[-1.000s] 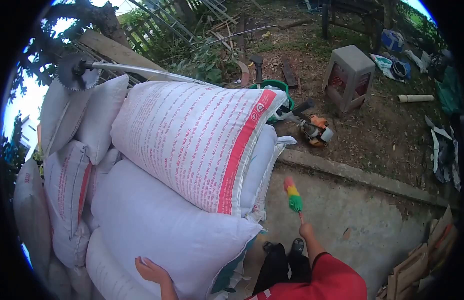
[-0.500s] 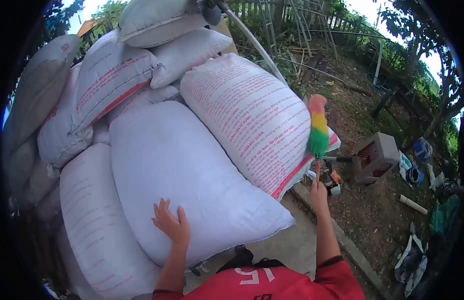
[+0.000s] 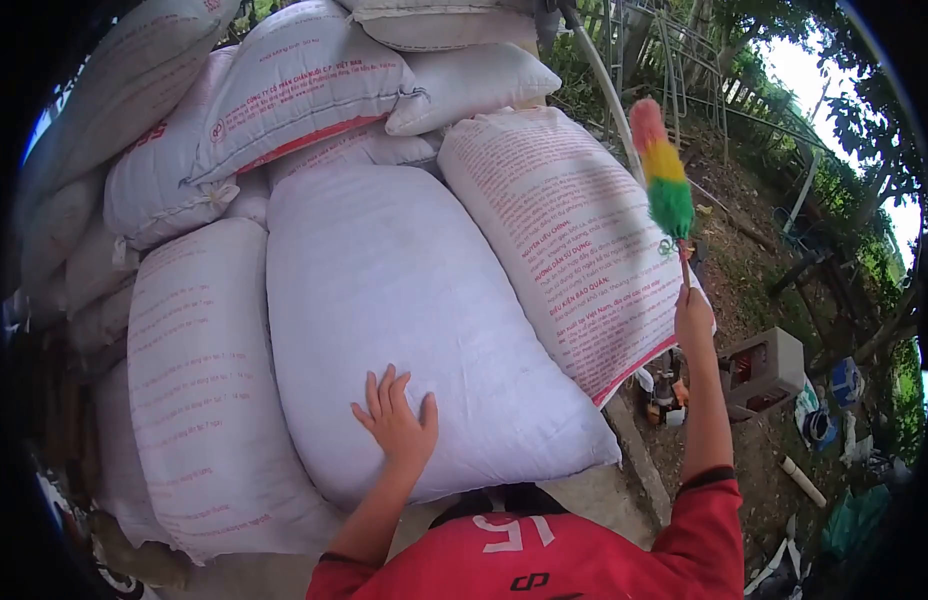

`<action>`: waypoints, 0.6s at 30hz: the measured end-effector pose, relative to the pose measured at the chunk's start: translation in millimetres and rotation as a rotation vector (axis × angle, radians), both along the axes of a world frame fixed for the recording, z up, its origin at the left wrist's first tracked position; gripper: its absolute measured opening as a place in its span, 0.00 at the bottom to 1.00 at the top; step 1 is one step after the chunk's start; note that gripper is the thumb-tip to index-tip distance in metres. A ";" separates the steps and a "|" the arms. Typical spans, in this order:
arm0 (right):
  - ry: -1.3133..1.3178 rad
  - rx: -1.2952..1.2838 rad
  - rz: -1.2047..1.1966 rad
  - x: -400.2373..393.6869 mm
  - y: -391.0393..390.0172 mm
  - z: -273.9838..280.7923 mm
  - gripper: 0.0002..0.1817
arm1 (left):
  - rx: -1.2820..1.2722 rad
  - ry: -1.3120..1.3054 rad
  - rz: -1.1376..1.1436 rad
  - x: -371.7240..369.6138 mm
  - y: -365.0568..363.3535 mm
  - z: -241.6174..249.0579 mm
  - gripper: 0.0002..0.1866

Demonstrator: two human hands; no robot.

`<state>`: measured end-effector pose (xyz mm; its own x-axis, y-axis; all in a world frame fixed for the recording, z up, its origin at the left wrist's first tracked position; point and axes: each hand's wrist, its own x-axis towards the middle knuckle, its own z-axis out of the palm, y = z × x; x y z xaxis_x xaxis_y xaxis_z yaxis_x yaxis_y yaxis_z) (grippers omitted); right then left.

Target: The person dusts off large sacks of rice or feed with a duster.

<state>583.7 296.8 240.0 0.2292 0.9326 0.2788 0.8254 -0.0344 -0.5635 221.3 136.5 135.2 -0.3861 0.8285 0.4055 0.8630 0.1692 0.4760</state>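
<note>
My left hand (image 3: 396, 418) lies with fingers spread on the near part of a plain white sack (image 3: 404, 290), which is full and bulging. My right hand (image 3: 694, 315) is closed round the handle of a feather duster (image 3: 668, 180) striped red, yellow and green. The duster points up and overlaps the right edge of a printed sack (image 3: 564, 250) with red lettering. On the left of the plain sack leans another white sack (image 3: 199, 390) with faint red print.
More filled sacks (image 3: 304, 90) are piled at the back and left. A pole (image 3: 606, 90) leans behind the printed sack. On the ground at right are a beige plastic stool (image 3: 774, 365), a short pipe (image 3: 804, 481) and a green sheet (image 3: 856, 522).
My right hand has raised the duster, which now stands higher beside the printed sack. The view has shifted, and my left hand stays spread on the plain sack.
</note>
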 end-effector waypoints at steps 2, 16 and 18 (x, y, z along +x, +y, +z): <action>-0.240 -0.134 0.018 -2.0 34.0 -11.5 0.14 | 0.005 0.004 0.009 -0.6 -0.1 -2.2 0.21; -0.374 -0.046 0.213 -57.5 168.3 33.7 0.14 | -0.001 0.055 0.124 9.4 10.0 1.8 0.27; -0.477 -0.152 0.173 -64.9 189.6 19.9 0.10 | -0.004 0.044 0.146 12.3 11.1 4.8 0.27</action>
<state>518.8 486.4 259.9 -0.0506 0.9836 0.1733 0.9898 0.0725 -0.1230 233.7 147.6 140.0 -0.4848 0.7665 0.4214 0.8490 0.2965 0.4374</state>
